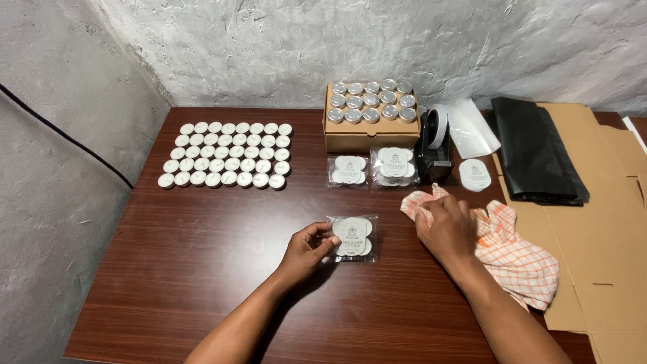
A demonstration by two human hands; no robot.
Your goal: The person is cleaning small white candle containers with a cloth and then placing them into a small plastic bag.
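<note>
Left hand (304, 251) fingers pinching clear packet (354, 238) of white tealight candles with round label, flat on bench (202, 269). Right hand (447, 228) fingers curled, pressing orange checked cloth (519, 259). Beyond, two more packets (348, 170), tape dispenser (435, 145), rows of loose white candles (226, 155). Farthest, open cardboard box (371, 135) holding silver-cupped candles in three rows

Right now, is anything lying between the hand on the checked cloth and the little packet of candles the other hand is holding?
Nothing visible: only bare table separates the right hand, resting on the orange checked cloth, from the clear candle packet held by the left hand.
</note>
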